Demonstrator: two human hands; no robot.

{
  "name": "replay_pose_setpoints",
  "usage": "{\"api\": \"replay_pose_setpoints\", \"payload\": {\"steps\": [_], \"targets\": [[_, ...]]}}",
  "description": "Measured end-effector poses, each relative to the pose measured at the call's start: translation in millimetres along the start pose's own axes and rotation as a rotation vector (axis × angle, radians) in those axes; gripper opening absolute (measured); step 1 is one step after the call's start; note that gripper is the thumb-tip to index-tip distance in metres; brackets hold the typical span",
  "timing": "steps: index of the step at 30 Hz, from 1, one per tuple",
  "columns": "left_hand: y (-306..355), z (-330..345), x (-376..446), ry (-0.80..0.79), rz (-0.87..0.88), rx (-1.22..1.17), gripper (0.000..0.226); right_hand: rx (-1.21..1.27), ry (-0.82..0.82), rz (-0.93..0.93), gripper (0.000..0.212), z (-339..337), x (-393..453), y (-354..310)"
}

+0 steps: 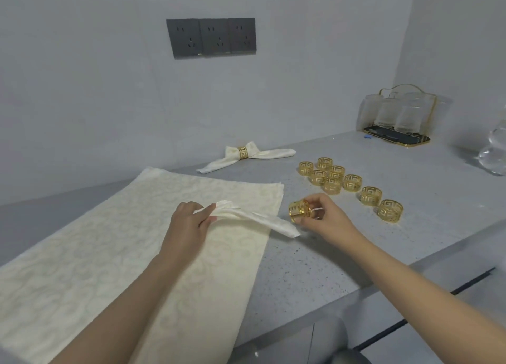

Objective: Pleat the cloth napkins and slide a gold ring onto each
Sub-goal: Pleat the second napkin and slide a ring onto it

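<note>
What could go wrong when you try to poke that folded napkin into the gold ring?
The left hand pinches the pleated napkin far from its free tip, so the floppy end could fan open before entering the gold ring held by the right hand. That napkin also lies on the stack of flat napkins, so pulling might drag the top sheet. The right arm is close to the loose rings and could knock them.

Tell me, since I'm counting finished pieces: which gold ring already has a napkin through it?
The ring near the wall, cinching the finished napkin. The right hand pinches another; the rest sit bare on the counter.
</note>
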State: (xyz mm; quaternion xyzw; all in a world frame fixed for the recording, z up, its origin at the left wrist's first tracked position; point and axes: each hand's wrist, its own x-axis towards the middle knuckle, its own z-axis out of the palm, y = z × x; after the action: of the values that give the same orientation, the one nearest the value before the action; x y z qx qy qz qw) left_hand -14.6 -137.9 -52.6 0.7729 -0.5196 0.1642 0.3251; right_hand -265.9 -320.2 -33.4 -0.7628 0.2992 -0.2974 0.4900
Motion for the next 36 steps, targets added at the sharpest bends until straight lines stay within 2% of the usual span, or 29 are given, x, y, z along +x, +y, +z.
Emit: {"api": "replay_pose_setpoints", "payload": {"steps": [6, 11, 15, 18, 22, 25, 28, 32, 36], "targets": [[-23, -25, -17, 0.019, -0.11, 0.012, 0.025, -0.018, -0.125, 0.013, 0.039, 22, -18, -10], [-30, -33, -27, 0.042, -0.141, 0.001, 0.026, 0.001, -0.125, 0.014, 0.038, 38, -29, -14], [-27, -33, -33, 0.069, -0.079, -0.006, 0.025, 0.043, -0.1, 0.023, 0.04, 52, -33, -16], [-25, -32, -38, 0.083, -0.013, 0.001, 0.034, 0.01, -0.098, -0.004, 0.042, 59, -36, -18], [-26, -33, -45, 0.128, 0.101, -0.019, 0.052, -0.111, -0.172, -0.064, 0.054, 64, -40, -26], [-27, -36, -48, 0.127, 0.166, -0.041, 0.053, -0.214, -0.248, -0.094, 0.063, 64, -39, -28], [-28, -39, -51, 0.149, 0.19, -0.042, 0.052, -0.277, -0.34, -0.064, 0.061, 64, -37, -31], [-27, -41, -52, 0.178, 0.213, -0.034, 0.05, -0.269, -0.406, -0.043, 0.046, 68, -36, -37], [-26, -40, -54, 0.191, 0.229, -0.035, 0.048, -0.22, -0.464, -0.006, 0.046, 70, -38, -41]]}}
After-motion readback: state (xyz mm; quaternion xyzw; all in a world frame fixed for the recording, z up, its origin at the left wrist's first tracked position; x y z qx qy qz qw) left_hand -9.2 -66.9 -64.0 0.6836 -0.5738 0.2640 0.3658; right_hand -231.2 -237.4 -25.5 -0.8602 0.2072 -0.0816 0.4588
